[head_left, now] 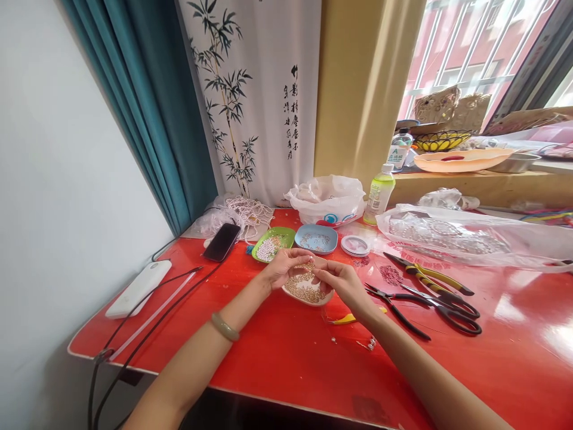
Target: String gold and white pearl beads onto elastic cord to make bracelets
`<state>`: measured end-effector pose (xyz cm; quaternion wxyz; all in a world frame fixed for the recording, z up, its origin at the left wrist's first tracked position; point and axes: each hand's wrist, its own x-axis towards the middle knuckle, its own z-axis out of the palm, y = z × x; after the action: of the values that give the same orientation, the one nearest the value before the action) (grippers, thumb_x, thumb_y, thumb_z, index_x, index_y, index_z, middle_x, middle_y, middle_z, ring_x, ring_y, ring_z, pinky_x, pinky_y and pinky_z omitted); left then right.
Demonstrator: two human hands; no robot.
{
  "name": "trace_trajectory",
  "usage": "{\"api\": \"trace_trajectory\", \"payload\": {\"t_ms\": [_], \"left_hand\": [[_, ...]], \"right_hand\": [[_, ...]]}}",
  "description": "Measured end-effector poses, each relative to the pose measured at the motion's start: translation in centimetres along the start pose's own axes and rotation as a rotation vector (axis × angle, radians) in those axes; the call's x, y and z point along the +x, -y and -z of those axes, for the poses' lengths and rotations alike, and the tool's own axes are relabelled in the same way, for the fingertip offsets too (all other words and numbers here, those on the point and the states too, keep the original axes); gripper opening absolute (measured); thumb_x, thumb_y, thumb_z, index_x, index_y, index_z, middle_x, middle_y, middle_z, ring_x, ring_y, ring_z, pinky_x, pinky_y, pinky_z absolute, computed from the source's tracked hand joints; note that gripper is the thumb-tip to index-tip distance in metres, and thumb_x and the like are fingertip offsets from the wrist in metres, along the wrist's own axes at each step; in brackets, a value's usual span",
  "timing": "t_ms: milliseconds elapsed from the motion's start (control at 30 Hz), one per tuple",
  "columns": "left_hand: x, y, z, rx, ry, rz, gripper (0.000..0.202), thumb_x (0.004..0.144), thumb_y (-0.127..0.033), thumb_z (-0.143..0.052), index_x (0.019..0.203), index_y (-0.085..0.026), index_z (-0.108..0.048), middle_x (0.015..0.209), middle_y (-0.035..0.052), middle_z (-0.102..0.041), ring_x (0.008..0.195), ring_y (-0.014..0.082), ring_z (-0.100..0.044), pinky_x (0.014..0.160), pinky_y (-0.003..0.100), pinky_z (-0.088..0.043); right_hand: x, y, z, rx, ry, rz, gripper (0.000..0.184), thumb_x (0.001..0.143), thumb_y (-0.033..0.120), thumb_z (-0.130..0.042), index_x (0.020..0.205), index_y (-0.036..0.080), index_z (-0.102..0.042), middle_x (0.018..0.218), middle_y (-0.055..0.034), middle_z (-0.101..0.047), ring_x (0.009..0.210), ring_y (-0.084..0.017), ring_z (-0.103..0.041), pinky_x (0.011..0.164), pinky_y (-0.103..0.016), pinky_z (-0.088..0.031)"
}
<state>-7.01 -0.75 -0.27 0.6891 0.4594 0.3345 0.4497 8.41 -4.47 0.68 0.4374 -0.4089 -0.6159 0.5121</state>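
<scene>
Both my hands are raised over a white dish (313,300) of gold beads (308,288), with the fingertips close together. My left hand (285,269) is closed in a pinch, and a small pale bead (312,258) shows at its fingertips. My right hand (336,280) also pinches, but whatever lies between its fingers is too fine to make out. Behind them stand a green dish (289,234) with pearly beads and a blue dish (317,228) with small pieces. A yellow-handled tool (344,320) lies beside my right wrist.
At right on the red table (268,364) lie yellow-handled pliers (432,278), black pliers (394,304) and scissors (452,307). A phone (222,242), a white power bank (138,289) and cables are at left. A plastic bag (329,200) and a bottle (379,194) stand at the back.
</scene>
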Motion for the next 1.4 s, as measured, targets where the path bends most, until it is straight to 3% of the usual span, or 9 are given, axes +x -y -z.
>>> {"api": "trace_trajectory", "payload": {"t_ms": [1400], "left_hand": [[0.47,0.26,0.48,0.029,0.030,0.015,0.024,0.054,-0.023,-0.072,0.072,-0.011,-0.063,0.069,0.0012,-0.060,0.063,0.0076,-0.054,0.061,0.021,-0.043]], "right_hand": [[0.42,-0.77,0.08,-0.007,0.009,-0.003,0.019,0.069,0.031,-0.055,0.059,0.015,-0.055,0.053,0.0006,-0.056,0.043,-0.007,-0.044,0.044,-0.021,-0.033]]}}
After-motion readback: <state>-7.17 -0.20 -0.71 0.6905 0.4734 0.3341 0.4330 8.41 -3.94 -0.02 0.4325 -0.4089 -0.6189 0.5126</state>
